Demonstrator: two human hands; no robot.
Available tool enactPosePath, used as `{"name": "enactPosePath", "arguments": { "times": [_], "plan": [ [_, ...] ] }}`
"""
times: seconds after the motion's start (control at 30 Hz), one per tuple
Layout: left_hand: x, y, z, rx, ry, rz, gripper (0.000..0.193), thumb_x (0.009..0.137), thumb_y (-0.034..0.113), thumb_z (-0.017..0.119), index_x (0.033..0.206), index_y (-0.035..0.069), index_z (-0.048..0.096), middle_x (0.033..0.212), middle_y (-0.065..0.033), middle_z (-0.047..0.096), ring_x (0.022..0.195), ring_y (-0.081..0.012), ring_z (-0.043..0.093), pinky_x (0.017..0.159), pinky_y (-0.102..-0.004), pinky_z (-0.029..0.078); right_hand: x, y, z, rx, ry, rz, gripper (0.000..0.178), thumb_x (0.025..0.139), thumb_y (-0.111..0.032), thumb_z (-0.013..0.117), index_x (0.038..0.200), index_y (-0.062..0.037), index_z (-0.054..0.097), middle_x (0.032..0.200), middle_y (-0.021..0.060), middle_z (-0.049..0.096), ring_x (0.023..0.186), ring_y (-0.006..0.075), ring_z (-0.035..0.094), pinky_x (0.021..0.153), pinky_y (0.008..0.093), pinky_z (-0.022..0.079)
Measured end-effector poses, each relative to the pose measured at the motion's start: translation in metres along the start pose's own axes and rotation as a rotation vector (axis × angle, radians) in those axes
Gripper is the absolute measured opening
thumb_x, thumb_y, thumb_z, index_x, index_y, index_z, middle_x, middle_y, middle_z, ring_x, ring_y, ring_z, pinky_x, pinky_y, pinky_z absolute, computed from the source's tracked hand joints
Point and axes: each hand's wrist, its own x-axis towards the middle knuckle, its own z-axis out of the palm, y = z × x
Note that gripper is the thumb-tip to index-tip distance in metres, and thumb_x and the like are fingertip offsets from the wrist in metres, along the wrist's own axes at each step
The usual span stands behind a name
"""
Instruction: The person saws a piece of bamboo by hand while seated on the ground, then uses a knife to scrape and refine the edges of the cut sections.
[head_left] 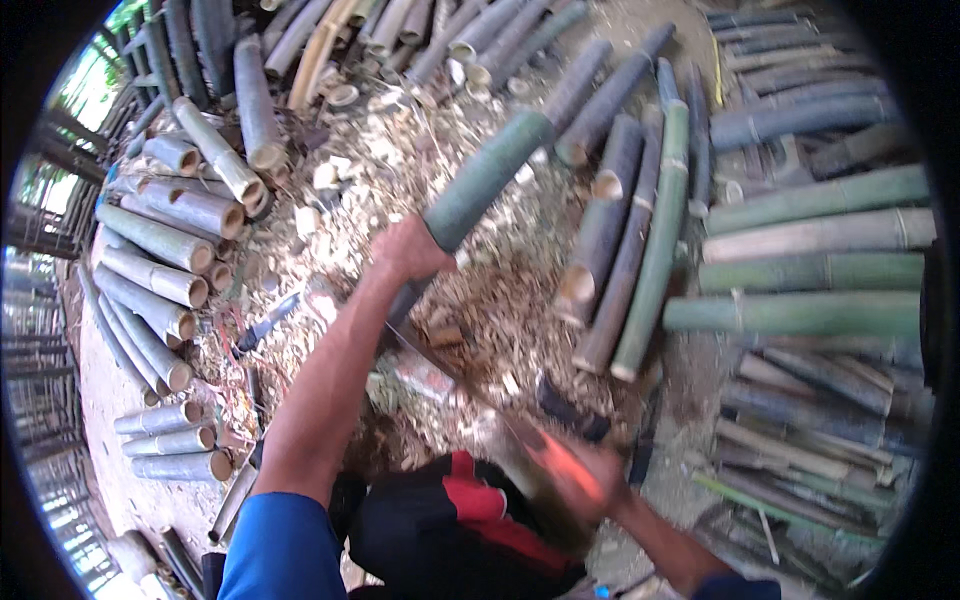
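Observation:
My left hand (408,248) is wrapped round a thick green bamboo pole (490,178) that slants from the middle of the view toward the far right. Below that hand, a short darker stretch of the same pole shows. My right hand (592,483), blurred by motion, is closed on the orange handle of a hand saw (455,372). Its thin dark blade runs up and left to the pole's near end, just below my left hand. Whether the teeth are in the bamboo, I cannot tell. Under the blade lies a reddish block (424,378).
Wood chips (365,150) cover the ground ahead. Cut bamboo sections (160,275) are stacked at the left. Long green poles (820,272) lie at the right, with more poles (655,230) nearer the middle. A blue-handled tool (268,322) rests among the chips.

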Motion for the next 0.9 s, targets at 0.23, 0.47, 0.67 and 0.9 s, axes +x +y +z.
{"name": "enactPosePath", "arguments": {
  "times": [0.23,0.47,0.67,0.9],
  "plan": [
    [0.003,-0.002,0.009,-0.007,0.034,0.063,0.079,0.058,0.048,0.091,0.111,-0.008,0.076,0.110,-0.0225,0.079,0.098,-0.0337,0.078,0.087,-0.0416,0.063,0.073,-0.013,0.037,-0.062,0.056,-0.050,0.044,0.099,-0.020,0.069,0.137,0.0026,0.063,0.114,0.0256,0.074,0.095,0.0372,0.077,0.077,0.0452,0.062],
    [0.005,0.014,0.001,-0.015,0.039,0.074,0.077,0.058,0.046,0.094,0.110,-0.007,0.076,0.110,-0.0211,0.079,0.099,-0.0335,0.078,0.088,-0.0416,0.063,0.032,0.015,-0.002,-0.075,0.033,-0.054,0.041,0.101,-0.020,0.066,0.136,0.0005,0.066,0.104,0.0245,0.075,0.087,0.0391,0.076,0.073,0.0443,0.060],
    [0.007,-0.010,0.006,0.030,0.041,0.050,0.084,0.056,0.049,0.094,0.115,-0.008,0.075,0.116,-0.0216,0.078,0.103,-0.0342,0.077,0.090,-0.0423,0.062,0.046,-0.017,0.026,-0.104,0.145,-0.152,0.037,0.101,-0.023,0.066,0.131,-0.0020,0.067,0.114,0.0230,0.075,0.092,0.0406,0.076,0.076,0.0443,0.062],
    [0.005,0.022,0.005,0.016,0.025,0.075,0.078,0.058,0.049,0.093,0.109,-0.008,0.077,0.108,-0.0217,0.079,0.095,-0.0341,0.078,0.084,-0.0419,0.064,0.043,0.018,0.004,-0.015,0.024,-0.023,0.034,0.102,-0.020,0.065,0.129,0.0001,0.068,0.104,0.0255,0.074,0.086,0.0390,0.076,0.072,0.0418,0.061]
  ]
}}
